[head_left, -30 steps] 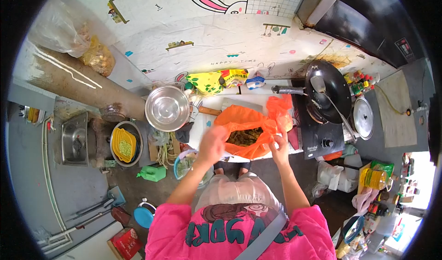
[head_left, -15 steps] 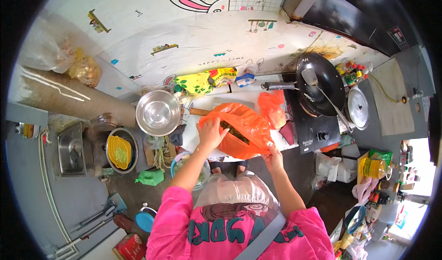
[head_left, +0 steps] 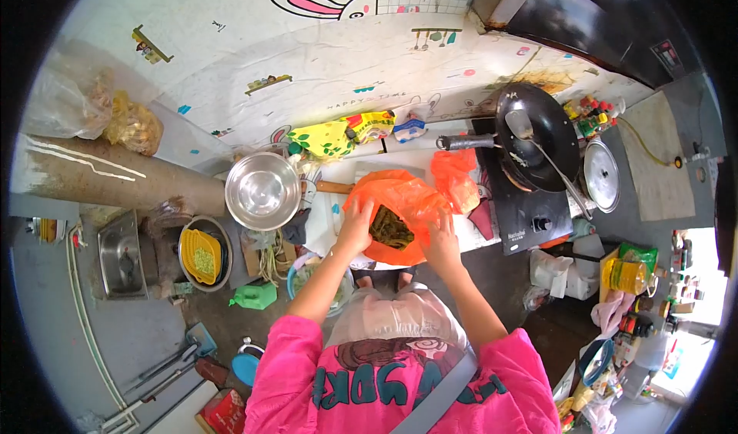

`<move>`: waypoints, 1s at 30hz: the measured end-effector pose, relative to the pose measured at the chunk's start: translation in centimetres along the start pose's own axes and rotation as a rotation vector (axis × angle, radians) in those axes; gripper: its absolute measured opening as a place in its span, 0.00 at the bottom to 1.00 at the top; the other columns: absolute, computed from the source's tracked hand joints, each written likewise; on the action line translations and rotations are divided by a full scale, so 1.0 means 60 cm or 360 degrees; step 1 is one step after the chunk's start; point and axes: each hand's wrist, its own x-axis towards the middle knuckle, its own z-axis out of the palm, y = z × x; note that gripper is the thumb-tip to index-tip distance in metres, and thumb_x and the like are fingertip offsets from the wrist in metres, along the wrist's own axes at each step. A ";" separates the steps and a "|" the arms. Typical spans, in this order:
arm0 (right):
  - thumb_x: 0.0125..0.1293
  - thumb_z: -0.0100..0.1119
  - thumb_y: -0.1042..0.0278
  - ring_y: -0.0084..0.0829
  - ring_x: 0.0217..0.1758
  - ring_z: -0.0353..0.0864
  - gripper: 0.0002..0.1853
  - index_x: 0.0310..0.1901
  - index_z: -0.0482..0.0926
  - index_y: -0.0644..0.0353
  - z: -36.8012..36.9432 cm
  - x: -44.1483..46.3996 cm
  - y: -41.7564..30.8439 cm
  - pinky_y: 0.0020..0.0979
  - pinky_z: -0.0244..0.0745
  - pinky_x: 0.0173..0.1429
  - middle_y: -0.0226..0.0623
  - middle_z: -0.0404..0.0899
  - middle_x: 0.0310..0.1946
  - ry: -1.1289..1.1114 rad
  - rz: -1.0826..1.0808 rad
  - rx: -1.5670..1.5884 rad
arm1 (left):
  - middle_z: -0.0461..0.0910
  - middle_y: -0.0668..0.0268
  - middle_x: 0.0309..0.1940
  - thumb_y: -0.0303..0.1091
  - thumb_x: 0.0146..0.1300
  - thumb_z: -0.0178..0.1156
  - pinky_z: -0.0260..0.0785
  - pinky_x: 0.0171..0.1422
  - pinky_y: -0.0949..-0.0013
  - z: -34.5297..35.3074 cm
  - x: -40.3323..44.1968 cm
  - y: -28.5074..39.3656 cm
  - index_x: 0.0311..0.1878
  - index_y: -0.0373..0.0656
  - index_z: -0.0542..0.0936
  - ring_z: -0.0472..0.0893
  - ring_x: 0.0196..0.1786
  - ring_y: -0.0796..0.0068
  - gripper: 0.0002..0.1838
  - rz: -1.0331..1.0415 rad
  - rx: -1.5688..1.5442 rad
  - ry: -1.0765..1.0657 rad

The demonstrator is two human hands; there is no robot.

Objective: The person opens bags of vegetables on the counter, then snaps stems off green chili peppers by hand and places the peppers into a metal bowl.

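An orange plastic bag (head_left: pixel 411 192) sits at the counter's front edge with its mouth spread apart. Inside it shows a dark greenish-brown, leafy-looking mass (head_left: pixel 392 229), whose kind I cannot make out for sure. My left hand (head_left: pixel 355 228) grips the left side of the bag's rim, thumb toward the opening. On the opposite side, my right hand (head_left: pixel 440 242) is closed on the rim, with part of its fingers hidden by the plastic. A wooden handle (head_left: pixel 335 187) pokes out left of the bag. A second, smaller orange bag (head_left: pixel 455 180) lies behind my right hand.
Left of the bag stands a steel pot (head_left: pixel 263 191). To the right, a black wok (head_left: pixel 538 138) with a spatula (head_left: pixel 524 126) in it sits over the cooktop (head_left: pixel 530 222). Yellow packets (head_left: pixel 330 138) lie along the wall. A basin (head_left: pixel 338 295) is below the counter.
The bag's mouth has gone from a narrow slit to a wide opening, exposing more contents. My right hand has moved up and left along the rim; my left hand has shifted slightly.
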 end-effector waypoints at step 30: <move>0.47 0.64 0.62 0.48 0.59 0.61 0.35 0.57 0.61 0.58 -0.011 0.038 0.063 0.49 0.55 0.61 0.48 0.59 0.55 0.0249 -0.0383 -0.0178 | 0.74 0.68 0.41 0.30 0.49 0.57 0.55 0.60 0.54 -0.034 0.017 0.029 0.34 0.46 0.77 0.71 0.52 0.70 0.08 0.1034 0.0488 0.0273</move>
